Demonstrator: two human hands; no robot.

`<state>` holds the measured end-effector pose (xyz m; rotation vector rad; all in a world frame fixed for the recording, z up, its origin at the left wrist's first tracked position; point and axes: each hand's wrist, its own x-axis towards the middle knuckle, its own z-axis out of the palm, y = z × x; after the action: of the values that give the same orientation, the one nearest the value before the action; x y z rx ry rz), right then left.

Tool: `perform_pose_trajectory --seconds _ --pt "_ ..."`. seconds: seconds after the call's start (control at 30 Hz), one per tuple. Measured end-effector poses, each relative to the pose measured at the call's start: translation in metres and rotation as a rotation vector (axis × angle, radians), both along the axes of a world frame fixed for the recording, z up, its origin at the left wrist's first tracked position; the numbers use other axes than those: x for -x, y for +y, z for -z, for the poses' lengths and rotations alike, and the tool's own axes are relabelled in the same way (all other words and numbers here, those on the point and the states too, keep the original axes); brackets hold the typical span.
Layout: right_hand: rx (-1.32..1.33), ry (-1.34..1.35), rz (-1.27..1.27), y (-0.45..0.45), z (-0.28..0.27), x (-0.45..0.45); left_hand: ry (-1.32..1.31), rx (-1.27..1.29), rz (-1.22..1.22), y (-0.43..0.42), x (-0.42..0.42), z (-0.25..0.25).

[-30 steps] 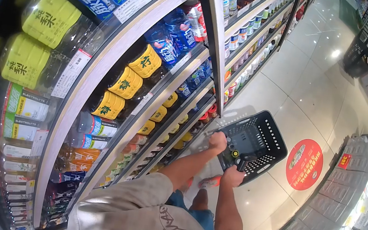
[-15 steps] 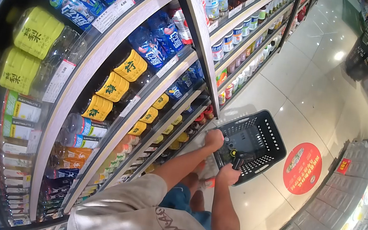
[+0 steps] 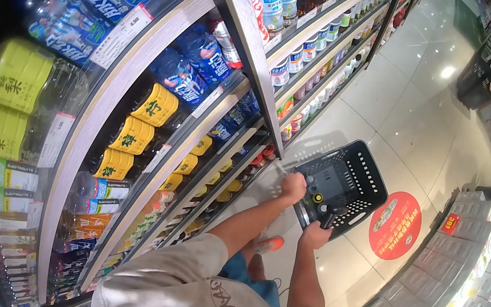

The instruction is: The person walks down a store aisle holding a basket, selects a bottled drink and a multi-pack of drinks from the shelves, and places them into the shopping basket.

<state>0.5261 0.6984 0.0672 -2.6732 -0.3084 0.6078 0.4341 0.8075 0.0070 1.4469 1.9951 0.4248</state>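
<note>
A black perforated basket (image 3: 364, 171) is in front of my body, above the tiled floor. My left hand (image 3: 293, 187) is wrapped round a bar at its near left side. My right hand (image 3: 315, 234) is closed at the near edge, round a dark handle (image 3: 331, 217). Inside the basket lies a flat dark panel, and a small round yellow and black part (image 3: 317, 198) shows between my hands. What lies deeper in the basket is too small to tell.
Shelves of bottled drinks (image 3: 154, 105) run along the left. White stacked cartons (image 3: 425, 269) with a red price sign (image 3: 450, 223) line the right. A round red floor sticker (image 3: 395, 226) lies beside the basket. Another black basket (image 3: 476, 83) stands farther up the aisle.
The shelves have shifted left and down in view, and more bottles show past the upright post. Both hands keep their hold by the basket. An orange shoe now shows more fully below.
</note>
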Motion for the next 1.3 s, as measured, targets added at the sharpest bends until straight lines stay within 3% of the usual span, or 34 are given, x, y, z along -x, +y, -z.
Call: perform_pose_trajectory --seconds 0.17,0.5,1.07,1.3 --pt "-0.025 -0.019 0.030 0.022 0.003 -0.025 0.011 0.038 0.031 0.022 -0.027 -0.023" --pt "0.020 -0.045 0.011 0.047 0.004 -0.042 0.065 0.185 -0.015 0.051 -0.043 -0.015" --pt "0.038 -0.067 0.022 0.091 -0.005 -0.064 0.009 0.190 0.051 0.088 -0.062 -0.023" --pt "0.065 -0.090 0.026 0.108 -0.005 -0.072 0.030 0.113 -0.018 0.100 -0.075 -0.002"
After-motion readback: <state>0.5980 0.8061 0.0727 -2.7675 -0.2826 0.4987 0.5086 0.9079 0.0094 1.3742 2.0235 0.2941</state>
